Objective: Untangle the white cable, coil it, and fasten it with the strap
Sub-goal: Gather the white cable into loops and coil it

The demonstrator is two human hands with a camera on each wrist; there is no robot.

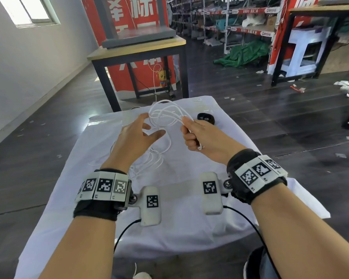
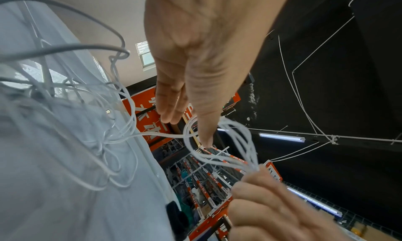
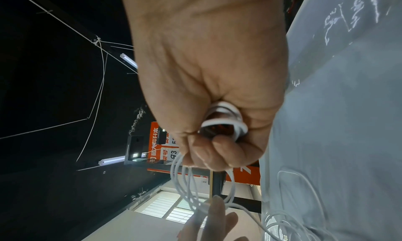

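Note:
My right hand [image 1: 191,133] is curled into a fist round several loops of the thin white cable [image 1: 165,113], held above the table; its fingers [image 3: 217,152] close on the loops' lower bends [image 3: 226,121]. My left hand [image 1: 141,129] is spread with straight fingers just left of the loops, one fingertip [image 2: 205,138] reaching through them [image 2: 234,141]. The rest of the cable [image 1: 149,158] lies loose and tangled on the white cloth [image 1: 189,198], a connector [image 2: 108,112] among the strands. The black strap [image 1: 206,118] lies on the cloth behind my right hand.
The cloth-covered table [image 1: 290,198] is small, with dark floor on all sides. A wooden bench with black legs [image 1: 137,53] stands beyond the far edge, before a red banner. Black leads [image 1: 248,220] run from both wrist cameras over the near edge.

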